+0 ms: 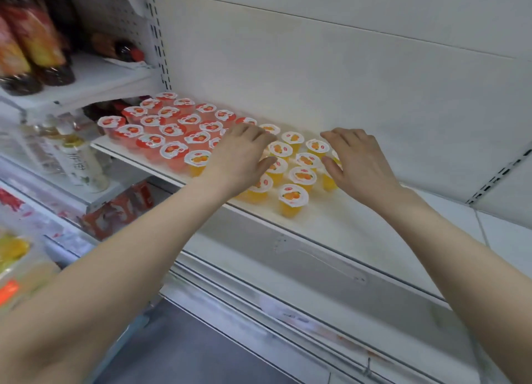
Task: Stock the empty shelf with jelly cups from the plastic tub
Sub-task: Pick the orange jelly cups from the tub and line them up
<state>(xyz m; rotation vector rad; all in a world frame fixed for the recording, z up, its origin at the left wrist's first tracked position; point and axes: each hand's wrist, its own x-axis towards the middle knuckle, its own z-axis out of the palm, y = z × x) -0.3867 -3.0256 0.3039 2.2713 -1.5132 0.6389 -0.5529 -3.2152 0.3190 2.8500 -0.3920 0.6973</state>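
Now the left hand (pixel 241 156) and right hand (pixel 359 161) bracket the small clear cups of orange jelly (pixel 298 198) on the white metal shelf (pixel 331 222), fingers (pixel 256 133) loosely spread, gripping nothing. Likely this is to herd them into rows beside the red jelly cups (pixel 172 124).

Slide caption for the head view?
Person's left hand and right hand rest on yellow jelly cups beside red jelly cups on the white shelf.
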